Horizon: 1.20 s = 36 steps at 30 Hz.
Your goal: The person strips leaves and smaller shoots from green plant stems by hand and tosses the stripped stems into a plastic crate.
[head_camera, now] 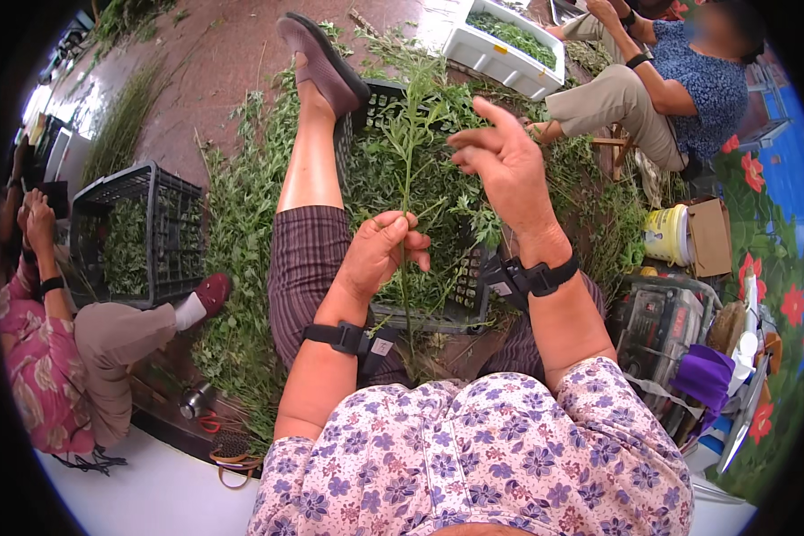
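My left hand (388, 244) pinches a long green leafy stem (409, 167) between thumb and fingers. The stem stands upright in the view, its feathery top pointing away from me and its bare lower end hanging below the hand. To the right of the stem, my right hand (506, 157) is raised with its fingers spread and nothing visible in it. Its fingers look slightly blurred. Beneath both hands, a black plastic crate (472, 281) between my legs holds a heap of cut green leaves (375, 167).
Loose greens (241, 201) cover the floor left of my leg. Another black crate (151, 234) stands beside a seated person (47, 375). A white tub (509, 67) of leaves lies ahead, near another person (643, 94). A yellow bucket (666, 234) and a cardboard box (709, 234) are at right.
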Available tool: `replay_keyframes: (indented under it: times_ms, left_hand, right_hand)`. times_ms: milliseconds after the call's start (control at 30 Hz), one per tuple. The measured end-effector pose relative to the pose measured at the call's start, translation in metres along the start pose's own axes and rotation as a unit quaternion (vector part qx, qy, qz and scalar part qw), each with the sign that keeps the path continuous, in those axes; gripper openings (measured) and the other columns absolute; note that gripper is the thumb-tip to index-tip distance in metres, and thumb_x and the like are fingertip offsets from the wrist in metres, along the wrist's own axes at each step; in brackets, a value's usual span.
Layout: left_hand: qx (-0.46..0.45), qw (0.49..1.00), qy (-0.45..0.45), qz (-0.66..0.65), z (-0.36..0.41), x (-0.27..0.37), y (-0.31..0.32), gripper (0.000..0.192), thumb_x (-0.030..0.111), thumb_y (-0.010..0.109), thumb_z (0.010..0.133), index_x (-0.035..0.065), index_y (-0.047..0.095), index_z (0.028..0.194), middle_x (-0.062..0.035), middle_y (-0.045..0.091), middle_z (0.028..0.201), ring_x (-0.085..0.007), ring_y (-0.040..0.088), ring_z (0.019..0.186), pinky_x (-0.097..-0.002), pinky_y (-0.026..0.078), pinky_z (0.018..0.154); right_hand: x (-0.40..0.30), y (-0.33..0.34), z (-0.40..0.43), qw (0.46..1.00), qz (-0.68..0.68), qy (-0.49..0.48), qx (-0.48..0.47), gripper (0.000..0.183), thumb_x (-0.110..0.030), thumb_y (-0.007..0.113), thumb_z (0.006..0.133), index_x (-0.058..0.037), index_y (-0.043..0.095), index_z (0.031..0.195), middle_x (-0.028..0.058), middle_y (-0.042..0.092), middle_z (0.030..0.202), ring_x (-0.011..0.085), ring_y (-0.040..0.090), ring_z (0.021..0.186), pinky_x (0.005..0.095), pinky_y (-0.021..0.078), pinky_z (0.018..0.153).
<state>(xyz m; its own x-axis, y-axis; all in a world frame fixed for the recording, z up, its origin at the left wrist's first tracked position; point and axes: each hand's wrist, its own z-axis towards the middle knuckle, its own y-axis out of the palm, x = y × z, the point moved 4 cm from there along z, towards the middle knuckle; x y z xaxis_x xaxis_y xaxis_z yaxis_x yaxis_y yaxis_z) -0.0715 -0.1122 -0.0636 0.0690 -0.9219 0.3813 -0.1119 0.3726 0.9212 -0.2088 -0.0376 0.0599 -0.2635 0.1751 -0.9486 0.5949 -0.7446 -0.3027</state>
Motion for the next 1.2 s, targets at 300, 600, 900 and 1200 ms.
replay_keyframes:
  times_ms: [300, 600, 900, 1200]
  left_hand:
    - [0.001, 0.991, -0.018, 0.130, -0.003, -0.001, -0.002, 0.022, 0.023, 0.054, 0.085, 0.0014, 0.058, 0.089, -0.0081, 0.061, 0.078, -0.0213, 0.061, 0.072, -0.0351, 0.049, 0.067]
    - [0.005, 0.971, 0.053, 0.231, -0.020, 0.011, -0.005, 0.031, 0.026, 0.060, 0.080, 0.0042, 0.056, 0.103, -0.0054, 0.060, 0.099, -0.0203, 0.055, 0.096, -0.0416, 0.035, 0.095]
    - [-0.003, 0.970, 0.113, 0.216, -0.048, 0.037, 0.074, 0.049, 0.015, 0.061, 0.078, 0.0079, 0.040, 0.122, -0.0063, 0.053, 0.113, -0.0212, 0.050, 0.106, -0.0381, 0.039, 0.091]
    - [-0.045, 0.921, 0.092, 0.375, -0.061, 0.043, 0.174, 0.038, 0.017, 0.060, 0.080, 0.0016, 0.044, 0.111, -0.0061, 0.058, 0.085, -0.0113, 0.055, 0.067, -0.0225, 0.044, 0.056]
  right_hand:
    - [0.014, 0.035, -0.015, 0.975, 0.154, 0.106, -0.121, 0.056, 0.000, 0.058, 0.069, 0.0075, 0.034, 0.120, 0.0141, 0.060, 0.086, 0.0169, 0.058, 0.081, 0.0260, 0.0457, 0.073]
    - [0.006, 0.027, -0.022, 0.955, 0.263, 0.082, -0.111, 0.058, 0.005, 0.054, 0.069, 0.0050, 0.032, 0.122, 0.0108, 0.057, 0.076, 0.0171, 0.058, 0.073, 0.0261, 0.0447, 0.067]
    - [-0.027, 0.014, -0.072, 0.872, 0.434, 0.093, -0.208, 0.064, 0.006, 0.055, 0.070, 0.0045, 0.027, 0.127, 0.0098, 0.058, 0.077, 0.0197, 0.059, 0.066, 0.0281, 0.0483, 0.059]
    - [-0.057, 0.004, -0.114, 0.836, 0.490, 0.103, -0.223, 0.057, 0.008, 0.054, 0.070, 0.0036, 0.030, 0.122, 0.0100, 0.059, 0.078, 0.0193, 0.060, 0.065, 0.0295, 0.0500, 0.059]
